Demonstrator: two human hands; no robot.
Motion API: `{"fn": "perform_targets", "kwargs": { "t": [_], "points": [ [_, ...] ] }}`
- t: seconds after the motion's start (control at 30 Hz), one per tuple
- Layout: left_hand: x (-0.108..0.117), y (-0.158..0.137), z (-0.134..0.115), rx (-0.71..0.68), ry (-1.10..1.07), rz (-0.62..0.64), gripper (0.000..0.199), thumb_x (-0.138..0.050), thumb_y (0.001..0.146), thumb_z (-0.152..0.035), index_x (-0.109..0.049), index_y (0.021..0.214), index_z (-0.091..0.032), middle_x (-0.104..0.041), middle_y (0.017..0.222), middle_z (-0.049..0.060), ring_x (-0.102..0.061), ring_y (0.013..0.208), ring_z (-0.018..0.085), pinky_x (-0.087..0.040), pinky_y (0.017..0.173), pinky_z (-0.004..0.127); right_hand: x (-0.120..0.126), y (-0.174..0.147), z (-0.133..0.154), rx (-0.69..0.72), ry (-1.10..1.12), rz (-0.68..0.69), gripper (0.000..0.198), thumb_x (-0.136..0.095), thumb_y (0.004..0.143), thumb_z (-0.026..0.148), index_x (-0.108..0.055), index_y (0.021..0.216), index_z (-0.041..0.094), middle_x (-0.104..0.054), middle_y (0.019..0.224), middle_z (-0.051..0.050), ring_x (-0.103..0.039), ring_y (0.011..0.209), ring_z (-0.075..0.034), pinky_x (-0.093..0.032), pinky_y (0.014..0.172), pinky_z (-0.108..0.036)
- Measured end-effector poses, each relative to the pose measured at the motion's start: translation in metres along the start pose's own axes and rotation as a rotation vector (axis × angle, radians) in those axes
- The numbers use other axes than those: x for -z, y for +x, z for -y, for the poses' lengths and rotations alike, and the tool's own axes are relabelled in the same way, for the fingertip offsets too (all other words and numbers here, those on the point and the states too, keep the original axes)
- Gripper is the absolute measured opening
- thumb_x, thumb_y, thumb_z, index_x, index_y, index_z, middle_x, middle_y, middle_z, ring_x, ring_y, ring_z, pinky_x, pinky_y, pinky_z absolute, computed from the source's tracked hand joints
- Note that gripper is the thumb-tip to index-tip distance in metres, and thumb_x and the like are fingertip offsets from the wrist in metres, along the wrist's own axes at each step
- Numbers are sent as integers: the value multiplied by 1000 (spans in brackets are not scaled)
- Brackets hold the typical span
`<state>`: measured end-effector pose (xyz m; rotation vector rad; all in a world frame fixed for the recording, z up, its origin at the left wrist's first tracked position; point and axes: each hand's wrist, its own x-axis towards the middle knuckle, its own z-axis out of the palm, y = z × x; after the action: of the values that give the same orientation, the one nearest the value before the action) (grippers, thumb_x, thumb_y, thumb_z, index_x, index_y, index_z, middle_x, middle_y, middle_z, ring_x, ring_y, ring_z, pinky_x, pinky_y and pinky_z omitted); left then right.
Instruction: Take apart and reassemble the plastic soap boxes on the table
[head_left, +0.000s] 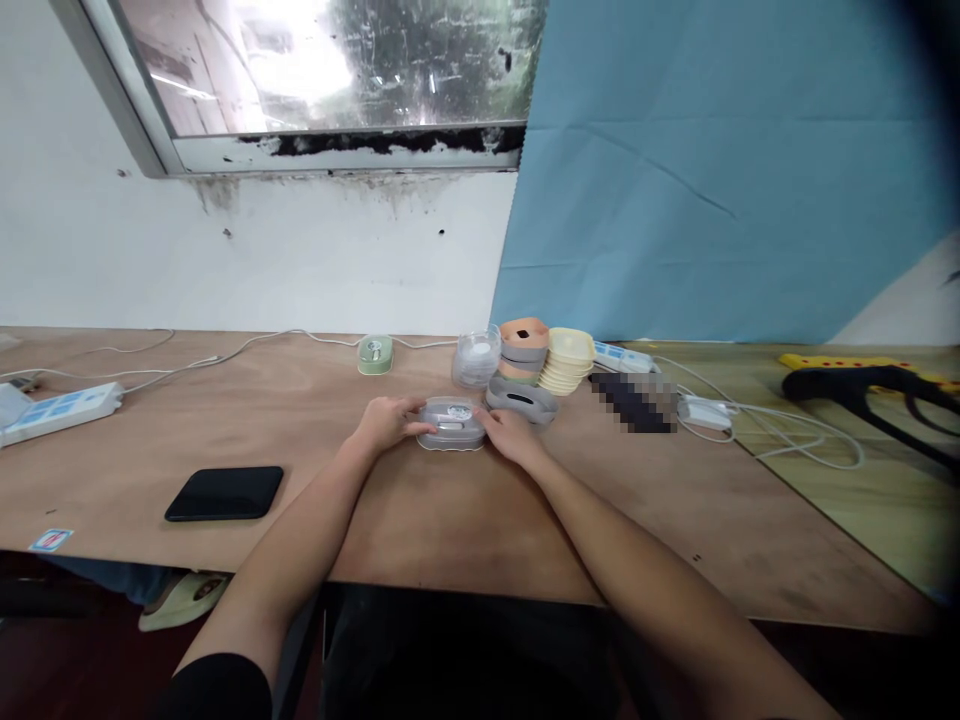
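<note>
Near the middle of the table lies a small grey oval box with a clear lid (452,425), a printed label under the lid. My left hand (391,421) grips its left end, thumb and fingers apart around the edge. At the other end, my right hand (511,435) holds the right side, its fingertips partly hidden. Just behind my right hand is an open grey tray with a dark slot (523,397). Beyond it stand stacked clear lids (477,358), a pile of orange and grey trays (523,345) and stacked pale yellow trays (568,362).
A green lidded box (375,354) sits by the wall. A black phone (225,493) lies front left. Power strips (64,412) and a white adapter (705,412) trail cables. A black-handled object (862,395) lies at the right; a blurred dark patch (637,402) is nearer.
</note>
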<state>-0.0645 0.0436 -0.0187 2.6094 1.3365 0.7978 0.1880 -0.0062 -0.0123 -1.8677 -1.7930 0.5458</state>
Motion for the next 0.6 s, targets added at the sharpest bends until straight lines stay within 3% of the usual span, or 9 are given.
{"fn": "perform_targets", "kwargs": {
  "t": [0.6],
  "points": [
    [11, 1, -4, 41, -25, 111, 53, -70, 64, -61, -69, 106, -29, -74, 88, 2, -69, 81, 20, -45, 69, 23, -2, -1, -1, 27, -145, 36, 67, -27, 86, 70, -61, 60, 19, -66, 66, -8, -58, 61, -19, -28, 52, -25]
  ]
}}
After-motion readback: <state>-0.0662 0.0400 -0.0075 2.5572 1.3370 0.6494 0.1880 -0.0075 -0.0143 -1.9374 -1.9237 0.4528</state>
